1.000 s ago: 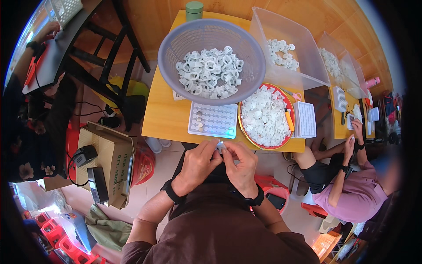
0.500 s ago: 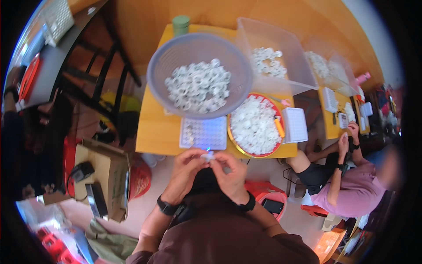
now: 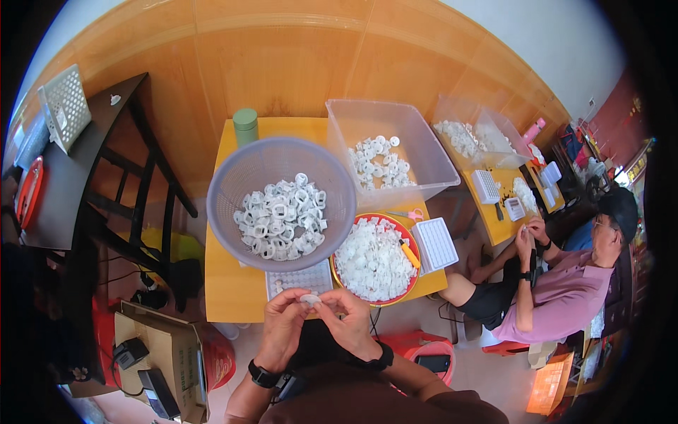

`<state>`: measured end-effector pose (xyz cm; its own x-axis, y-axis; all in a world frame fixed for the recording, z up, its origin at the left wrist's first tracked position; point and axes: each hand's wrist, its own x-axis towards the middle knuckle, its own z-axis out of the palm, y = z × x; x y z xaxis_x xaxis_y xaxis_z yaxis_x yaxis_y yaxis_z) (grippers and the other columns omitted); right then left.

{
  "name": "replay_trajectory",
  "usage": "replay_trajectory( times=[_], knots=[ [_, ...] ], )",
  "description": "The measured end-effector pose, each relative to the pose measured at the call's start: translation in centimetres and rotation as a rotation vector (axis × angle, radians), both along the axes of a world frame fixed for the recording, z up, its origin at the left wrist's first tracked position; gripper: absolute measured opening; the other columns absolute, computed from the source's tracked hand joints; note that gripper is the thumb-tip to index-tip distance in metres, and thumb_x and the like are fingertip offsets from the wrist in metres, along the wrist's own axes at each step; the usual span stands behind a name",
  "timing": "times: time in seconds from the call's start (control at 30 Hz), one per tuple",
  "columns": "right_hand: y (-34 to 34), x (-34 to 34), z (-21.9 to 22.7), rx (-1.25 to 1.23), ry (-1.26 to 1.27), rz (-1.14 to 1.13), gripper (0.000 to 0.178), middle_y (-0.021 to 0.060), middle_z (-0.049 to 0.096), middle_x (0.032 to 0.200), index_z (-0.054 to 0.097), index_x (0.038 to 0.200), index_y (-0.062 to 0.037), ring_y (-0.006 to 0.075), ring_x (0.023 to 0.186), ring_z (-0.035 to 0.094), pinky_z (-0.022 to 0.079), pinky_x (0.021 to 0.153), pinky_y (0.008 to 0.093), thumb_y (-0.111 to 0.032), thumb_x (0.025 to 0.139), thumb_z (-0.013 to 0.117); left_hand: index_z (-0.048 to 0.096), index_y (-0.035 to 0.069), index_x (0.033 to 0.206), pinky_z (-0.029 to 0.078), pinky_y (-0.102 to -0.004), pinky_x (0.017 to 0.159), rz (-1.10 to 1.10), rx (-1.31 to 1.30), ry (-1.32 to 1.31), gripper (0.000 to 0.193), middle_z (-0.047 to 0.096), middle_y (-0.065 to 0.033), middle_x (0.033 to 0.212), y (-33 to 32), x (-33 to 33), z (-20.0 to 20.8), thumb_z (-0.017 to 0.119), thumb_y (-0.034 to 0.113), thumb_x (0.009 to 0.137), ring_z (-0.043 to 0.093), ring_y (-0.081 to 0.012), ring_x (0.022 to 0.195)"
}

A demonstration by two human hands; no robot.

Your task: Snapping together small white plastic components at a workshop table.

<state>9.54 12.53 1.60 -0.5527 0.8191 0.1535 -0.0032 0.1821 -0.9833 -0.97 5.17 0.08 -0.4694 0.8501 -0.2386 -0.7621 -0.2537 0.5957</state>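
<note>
head view, small whitish rounded piece (image 3: 309, 299), pinched in left grip (image 3: 284, 325), right grip (image 3: 349, 326) alike

even, soft light falls on the purple-grey basket (image 3: 282, 159), which looks sharp, with faint shadows. nearer than it, the small pale piece (image 3: 309, 300) is too washed out for detail. left of it, beneath the dark table (image 3: 81, 177), things sink into gloom; far right of it, a small glare shows. behind it, the panelled wall (image 3: 282, 63) bows with fisheye distortion, framed by black.
</note>
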Motion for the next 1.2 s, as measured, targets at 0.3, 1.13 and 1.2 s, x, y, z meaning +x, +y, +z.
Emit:
replay_trajectory(
  times=[0.3, 1.13, 1.2],
  knots=[
    [6.0, 0.3, 1.7, 0.195, -0.138, -0.126, 0.01, 0.0032, 0.061, 0.075, 0.056, 0.089, -0.0002, 0.0081, 0.064, 0.057, 0.046, 0.061, 0.022, 0.003, 0.08, 0.058, 0.059, 0.002, 0.106, 0.049, -0.0289, 0.08, 0.003, -0.048, 0.006, 0.022, 0.058, -0.0048, 0.091, -0.4, -0.8, 2.7, 0.058, 0.004, 0.084, 0.058, -0.0156, 0.087],
    [16.3, -11.3, -0.1, 0.714, -1.047, 0.728, 0.013, 0.016, 0.062, 0.076, 0.064, 0.077, -0.0007, 0.0312, 0.075, 0.061, 0.048, 0.066, 0.036, -0.005, 0.064, 0.066, 0.059, 0.0, 0.102, 0.05, -0.0256, 0.073, 0.022, -0.125, -0.008, 0.017, 0.06, -0.0054, 0.085, -4.9, -4.3, -1.0, 0.056, 0.008, 0.087, 0.06, -0.0136, 0.076],
    [16.1, -11.4, 0.3, 0.693, -1.056, 0.725, 0.009, 0.0163, 0.063, 0.077, 0.063, 0.074, -0.0015, 0.032, 0.077, 0.062, 0.048, 0.067, 0.0372, -0.003, 0.064, 0.062, 0.06, 0.0, 0.101, 0.05, -0.0253, 0.072, 0.039, -0.128, -0.016, 0.017, 0.06, -0.0053, 0.084, -5.3, -4.1, -1.2, 0.056, 0.007, 0.087, 0.06, -0.0135, 0.076]
  ],
)
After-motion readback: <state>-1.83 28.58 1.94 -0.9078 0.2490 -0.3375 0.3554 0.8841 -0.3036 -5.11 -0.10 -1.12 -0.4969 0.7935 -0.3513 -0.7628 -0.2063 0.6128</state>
